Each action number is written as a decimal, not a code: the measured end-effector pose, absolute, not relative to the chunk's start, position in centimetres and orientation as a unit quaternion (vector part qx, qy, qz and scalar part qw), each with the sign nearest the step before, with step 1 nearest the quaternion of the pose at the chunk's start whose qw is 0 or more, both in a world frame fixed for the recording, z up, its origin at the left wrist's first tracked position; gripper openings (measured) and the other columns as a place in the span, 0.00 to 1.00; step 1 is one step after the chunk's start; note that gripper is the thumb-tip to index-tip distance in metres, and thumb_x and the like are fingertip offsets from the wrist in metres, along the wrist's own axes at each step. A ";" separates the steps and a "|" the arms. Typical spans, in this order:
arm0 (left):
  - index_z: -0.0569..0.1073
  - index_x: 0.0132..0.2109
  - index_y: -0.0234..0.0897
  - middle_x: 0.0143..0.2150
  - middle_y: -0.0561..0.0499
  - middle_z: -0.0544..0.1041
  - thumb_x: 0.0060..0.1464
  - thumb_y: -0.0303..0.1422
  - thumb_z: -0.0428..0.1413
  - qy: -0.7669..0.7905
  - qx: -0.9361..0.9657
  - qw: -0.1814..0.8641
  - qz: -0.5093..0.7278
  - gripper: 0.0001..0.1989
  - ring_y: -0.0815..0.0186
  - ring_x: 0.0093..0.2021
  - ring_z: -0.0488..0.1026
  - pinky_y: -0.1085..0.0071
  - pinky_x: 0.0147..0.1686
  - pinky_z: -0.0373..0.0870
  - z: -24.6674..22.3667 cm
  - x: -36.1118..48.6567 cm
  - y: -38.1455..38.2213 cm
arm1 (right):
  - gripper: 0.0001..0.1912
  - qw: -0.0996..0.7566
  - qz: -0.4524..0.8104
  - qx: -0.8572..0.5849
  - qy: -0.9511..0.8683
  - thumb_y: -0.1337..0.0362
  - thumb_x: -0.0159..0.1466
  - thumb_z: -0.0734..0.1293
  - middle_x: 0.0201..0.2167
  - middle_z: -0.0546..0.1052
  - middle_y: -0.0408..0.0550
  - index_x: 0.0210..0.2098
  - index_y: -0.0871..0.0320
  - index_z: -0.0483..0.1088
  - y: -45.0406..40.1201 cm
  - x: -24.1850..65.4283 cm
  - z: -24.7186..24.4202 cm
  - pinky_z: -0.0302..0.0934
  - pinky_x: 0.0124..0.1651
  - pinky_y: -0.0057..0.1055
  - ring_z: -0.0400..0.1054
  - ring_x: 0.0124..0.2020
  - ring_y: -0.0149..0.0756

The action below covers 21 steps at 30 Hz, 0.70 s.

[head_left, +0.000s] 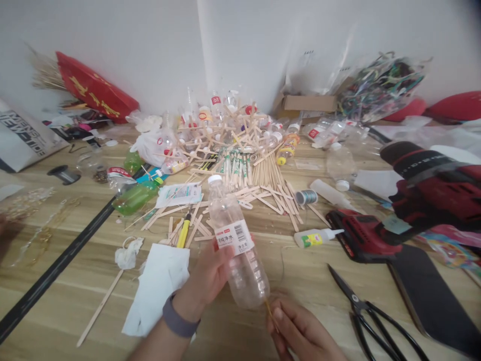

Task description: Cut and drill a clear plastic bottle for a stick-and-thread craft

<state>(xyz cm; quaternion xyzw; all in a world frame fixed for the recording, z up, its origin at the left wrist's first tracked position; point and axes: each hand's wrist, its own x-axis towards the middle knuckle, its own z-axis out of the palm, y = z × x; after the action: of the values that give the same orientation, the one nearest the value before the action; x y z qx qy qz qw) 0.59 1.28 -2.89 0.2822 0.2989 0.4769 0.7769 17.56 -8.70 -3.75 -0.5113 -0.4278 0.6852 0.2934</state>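
A clear plastic bottle (pixel 246 273) with a white cap and a white and red label slants over the table. My left hand (pixel 212 271), with a dark band at its wrist, is wrapped round the bottle's middle at the label. Below and to the right, my right hand (pixel 295 328) pinches a thin brownish stick (pixel 269 310). The stick's upper end meets the lower right edge of the bottle's base; whether it goes inside cannot be made out. The bottle looks empty.
Black scissors (pixel 355 299), a dark phone (pixel 432 296) and a red cordless drill (pixel 361 235) lie at the right. A glue bottle (pixel 313 238) is nearer the middle. Wooden sticks (pixel 270 173) and bottles pile up behind. White paper (pixel 158 286) and a yellow-handled tool (pixel 184 231) are at the left.
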 end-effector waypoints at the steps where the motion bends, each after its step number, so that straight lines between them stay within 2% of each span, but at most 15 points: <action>1: 0.80 0.43 0.35 0.41 0.45 0.83 0.39 0.41 0.71 0.300 0.284 0.774 0.479 0.23 0.61 0.41 0.78 0.68 0.44 0.73 -3.0 0.6 1.3 | 0.35 0.297 0.695 -0.506 -0.417 0.27 0.53 0.59 0.20 0.60 0.38 0.26 0.55 0.61 -8.6 17.6 -3.9 0.49 0.24 0.27 0.53 0.20 0.27; 4: 0.80 0.41 0.35 0.39 0.46 0.83 0.43 0.46 0.68 0.300 0.264 0.791 0.463 0.22 0.60 0.40 0.78 0.66 0.44 0.73 -3.1 0.6 1.1 | 0.35 0.304 0.705 -0.495 -0.407 0.27 0.49 0.64 0.18 0.58 0.35 0.24 0.55 0.59 -8.3 17.7 -4.3 0.47 0.23 0.25 0.51 0.18 0.25; 8: 0.80 0.43 0.35 0.42 0.45 0.81 0.41 0.53 0.66 0.253 0.208 0.864 0.384 0.29 0.52 0.44 0.78 0.57 0.43 0.74 -2.6 0.9 0.6 | 0.35 0.279 0.724 -0.484 -0.404 0.28 0.51 0.63 0.19 0.66 0.41 0.25 0.57 0.64 -8.4 17.8 -4.8 0.45 0.22 0.25 0.55 0.17 0.24; 11: 0.79 0.45 0.34 0.43 0.45 0.81 0.37 0.52 0.68 0.241 0.208 0.872 0.372 0.32 0.55 0.44 0.77 0.60 0.43 0.74 -2.4 1.5 0.1 | 0.37 0.266 0.755 -0.454 -0.391 0.27 0.51 0.62 0.20 0.69 0.43 0.30 0.59 0.69 -8.8 17.6 -5.2 0.47 0.23 0.25 0.57 0.17 0.24; 14: 0.80 0.40 0.30 0.37 0.44 0.81 0.37 0.51 0.69 0.267 0.225 0.864 0.362 0.29 0.61 0.38 0.77 0.68 0.39 0.73 -2.5 1.8 0.1 | 0.37 0.267 0.744 -0.439 -0.427 0.29 0.54 0.60 0.21 0.71 0.46 0.30 0.60 0.71 -8.8 17.5 -5.0 0.51 0.25 0.26 0.60 0.20 0.27; 16: 0.80 0.36 0.30 0.32 0.46 0.81 0.39 0.52 0.67 0.296 0.220 0.863 0.345 0.27 0.64 0.33 0.76 0.71 0.35 0.71 -2.5 1.6 0.2 | 0.36 0.299 0.691 -0.463 -0.468 0.30 0.57 0.60 0.22 0.72 0.46 0.31 0.60 0.73 -8.2 17.9 -4.2 0.54 0.27 0.28 0.63 0.23 0.30; 18: 0.80 0.34 0.31 0.29 0.48 0.80 0.39 0.53 0.66 0.321 0.221 0.867 0.311 0.27 0.65 0.29 0.76 0.72 0.32 0.70 -2.4 1.1 0.5 | 0.34 0.369 0.613 -0.530 -0.456 0.33 0.56 0.64 0.24 0.73 0.46 0.38 0.59 0.74 -6.9 18.6 -2.9 0.58 0.28 0.29 0.64 0.24 0.32; 21: 0.80 0.36 0.32 0.29 0.48 0.81 0.39 0.53 0.66 0.327 0.255 0.871 0.263 0.27 0.65 0.29 0.77 0.71 0.31 0.70 -2.0 0.4 0.7 | 0.33 0.506 0.523 -0.574 -0.375 0.37 0.52 0.71 0.43 0.76 0.52 0.46 0.56 0.72 -4.0 20.0 -0.7 0.64 0.30 0.30 0.68 0.30 0.33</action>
<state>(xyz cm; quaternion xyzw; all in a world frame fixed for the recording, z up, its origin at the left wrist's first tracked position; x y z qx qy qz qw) 0.39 0.72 -2.02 0.2552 0.3273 0.2628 0.8710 19.96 -3.98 -0.68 -0.5742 -0.3747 0.5229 0.5064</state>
